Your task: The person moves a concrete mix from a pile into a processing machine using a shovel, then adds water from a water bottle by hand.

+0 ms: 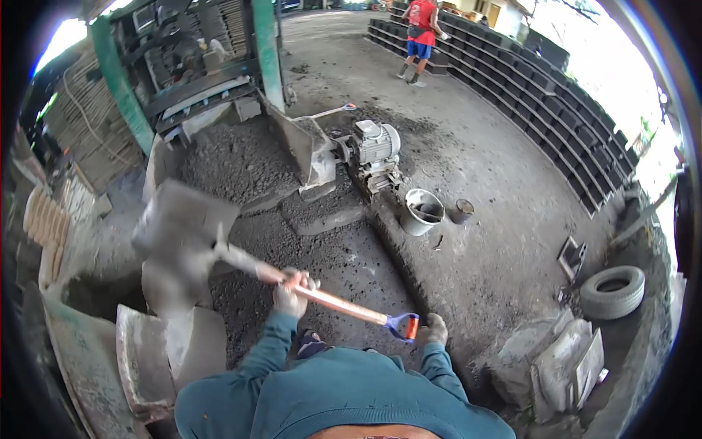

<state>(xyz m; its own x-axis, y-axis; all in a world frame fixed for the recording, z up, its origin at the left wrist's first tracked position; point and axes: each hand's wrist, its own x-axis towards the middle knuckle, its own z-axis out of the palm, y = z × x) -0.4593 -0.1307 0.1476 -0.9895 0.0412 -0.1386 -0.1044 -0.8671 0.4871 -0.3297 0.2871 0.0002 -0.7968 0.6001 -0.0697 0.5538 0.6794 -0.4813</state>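
Block rows (pixel 556 102) line far side, person (pixel 420 36) walking beside them. Dark mix pile (pixel 241 157) ahead of you, motor (pixel 374 146) at its right edge. Tyre (pixel 613 291) far right. Bucket (pixel 422 212) near motor. Your shovel (pixel 183 230) raised, blade tilted over hopper at left. Left hand (pixel 292 291) clenched round mid-shaft. Right hand (pixel 434 329) closed on grip end.

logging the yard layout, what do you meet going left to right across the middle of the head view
shovel blade → left hand → electric motor → bucket → right hand → tyre
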